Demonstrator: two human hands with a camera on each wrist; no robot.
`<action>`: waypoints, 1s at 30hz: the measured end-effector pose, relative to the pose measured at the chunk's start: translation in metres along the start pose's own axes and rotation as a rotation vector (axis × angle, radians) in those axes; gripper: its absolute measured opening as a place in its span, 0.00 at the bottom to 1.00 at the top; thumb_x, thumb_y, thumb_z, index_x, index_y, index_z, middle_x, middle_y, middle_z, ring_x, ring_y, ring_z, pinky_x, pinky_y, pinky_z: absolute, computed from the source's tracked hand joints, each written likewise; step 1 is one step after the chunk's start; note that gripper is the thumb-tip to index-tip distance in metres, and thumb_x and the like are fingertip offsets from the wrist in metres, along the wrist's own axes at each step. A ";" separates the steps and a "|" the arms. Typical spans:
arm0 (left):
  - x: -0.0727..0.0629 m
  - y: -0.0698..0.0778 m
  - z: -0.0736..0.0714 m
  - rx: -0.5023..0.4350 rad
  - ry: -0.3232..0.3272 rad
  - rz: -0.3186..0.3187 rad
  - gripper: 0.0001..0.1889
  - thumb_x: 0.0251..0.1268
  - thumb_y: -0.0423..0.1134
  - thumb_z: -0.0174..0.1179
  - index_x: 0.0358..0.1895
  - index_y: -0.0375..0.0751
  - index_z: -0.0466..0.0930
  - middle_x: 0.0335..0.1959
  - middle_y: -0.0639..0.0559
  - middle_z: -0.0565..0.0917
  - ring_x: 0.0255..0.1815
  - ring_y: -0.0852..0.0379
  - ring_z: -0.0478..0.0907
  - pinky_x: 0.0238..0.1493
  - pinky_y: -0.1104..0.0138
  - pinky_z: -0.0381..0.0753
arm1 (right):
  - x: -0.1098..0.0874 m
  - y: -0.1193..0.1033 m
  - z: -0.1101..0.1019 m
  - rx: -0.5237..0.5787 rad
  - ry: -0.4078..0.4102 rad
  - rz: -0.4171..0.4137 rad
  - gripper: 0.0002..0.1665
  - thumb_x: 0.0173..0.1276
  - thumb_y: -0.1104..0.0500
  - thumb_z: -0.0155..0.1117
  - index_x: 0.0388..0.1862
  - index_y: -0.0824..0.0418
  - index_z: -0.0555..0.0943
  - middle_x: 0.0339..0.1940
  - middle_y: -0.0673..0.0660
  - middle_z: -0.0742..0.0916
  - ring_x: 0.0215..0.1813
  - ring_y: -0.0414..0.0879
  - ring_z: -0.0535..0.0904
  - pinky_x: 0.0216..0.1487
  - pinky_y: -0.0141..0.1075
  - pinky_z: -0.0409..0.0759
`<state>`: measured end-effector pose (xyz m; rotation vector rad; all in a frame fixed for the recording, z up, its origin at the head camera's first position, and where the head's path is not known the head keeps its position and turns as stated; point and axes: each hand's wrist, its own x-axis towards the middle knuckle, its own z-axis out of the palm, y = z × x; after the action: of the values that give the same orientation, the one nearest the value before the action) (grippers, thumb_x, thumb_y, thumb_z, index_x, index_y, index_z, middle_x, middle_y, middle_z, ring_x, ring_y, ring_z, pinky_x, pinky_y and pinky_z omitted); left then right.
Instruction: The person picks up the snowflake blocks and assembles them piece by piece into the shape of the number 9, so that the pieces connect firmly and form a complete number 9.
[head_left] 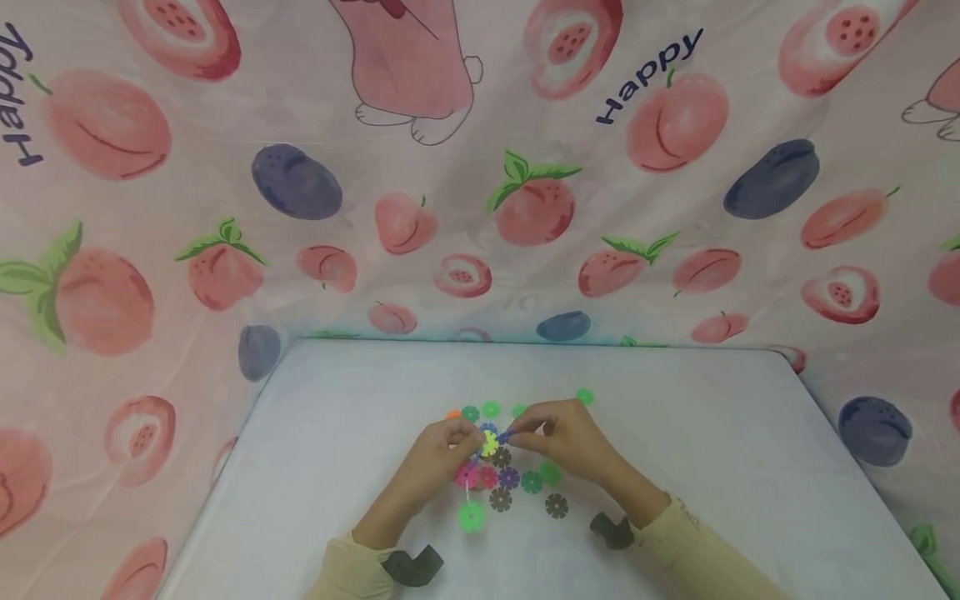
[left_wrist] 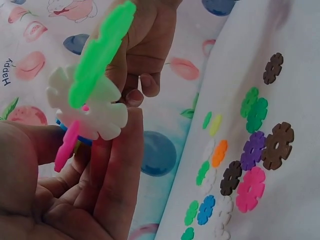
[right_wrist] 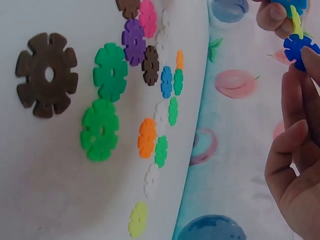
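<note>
Slotted flower-shaped plastic discs are joined into a cluster above the table. My left hand (head_left: pixel 442 446) grips this cluster between thumb and fingers. In the left wrist view it includes a white disc (left_wrist: pixel 107 117), a bright green disc (left_wrist: pixel 102 55) and a pink disc (left_wrist: pixel 67 145), with a blue edge partly hidden behind. My right hand (head_left: pixel 566 437) pinches a dark blue disc (right_wrist: pixel 299 50) between thumb and fingertips. That blue disc meets a yellow disc (head_left: pixel 490 443) on the cluster's right side; how deep their slots sit together I cannot tell.
Loose discs lie flat on the white table (head_left: pixel 675 417) beneath and around the hands, among them a brown disc (head_left: pixel 557 505), a purple disc (right_wrist: pixel 134 42) and an orange disc (right_wrist: pixel 147 138). A fruit-print cloth (head_left: pixel 465 183) hangs behind the table and along its sides.
</note>
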<state>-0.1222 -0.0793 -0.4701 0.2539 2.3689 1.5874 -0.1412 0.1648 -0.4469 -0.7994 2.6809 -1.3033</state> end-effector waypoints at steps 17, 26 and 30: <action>-0.001 -0.001 0.003 0.010 0.003 0.000 0.13 0.75 0.51 0.56 0.42 0.48 0.85 0.42 0.56 0.87 0.55 0.51 0.78 0.54 0.51 0.78 | -0.001 -0.003 0.011 -0.024 0.060 -0.163 0.06 0.62 0.60 0.77 0.36 0.50 0.90 0.32 0.41 0.90 0.31 0.31 0.80 0.32 0.30 0.81; -0.004 0.001 -0.001 -0.035 -0.026 0.024 0.15 0.77 0.47 0.54 0.57 0.48 0.82 0.49 0.47 0.86 0.51 0.50 0.80 0.48 0.55 0.80 | 0.002 -0.002 0.012 -0.065 0.059 -0.132 0.07 0.63 0.57 0.76 0.40 0.48 0.90 0.36 0.40 0.91 0.37 0.31 0.83 0.36 0.30 0.83; -0.005 0.002 -0.004 -0.034 -0.013 0.012 0.14 0.78 0.46 0.52 0.59 0.51 0.82 0.57 0.45 0.83 0.58 0.47 0.78 0.55 0.48 0.80 | 0.007 0.002 0.011 -0.096 0.058 -0.058 0.06 0.64 0.54 0.76 0.39 0.45 0.89 0.36 0.36 0.90 0.39 0.30 0.84 0.38 0.30 0.83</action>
<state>-0.1188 -0.0835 -0.4666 0.2704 2.3330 1.6252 -0.1446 0.1545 -0.4546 -0.8698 2.8049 -1.2356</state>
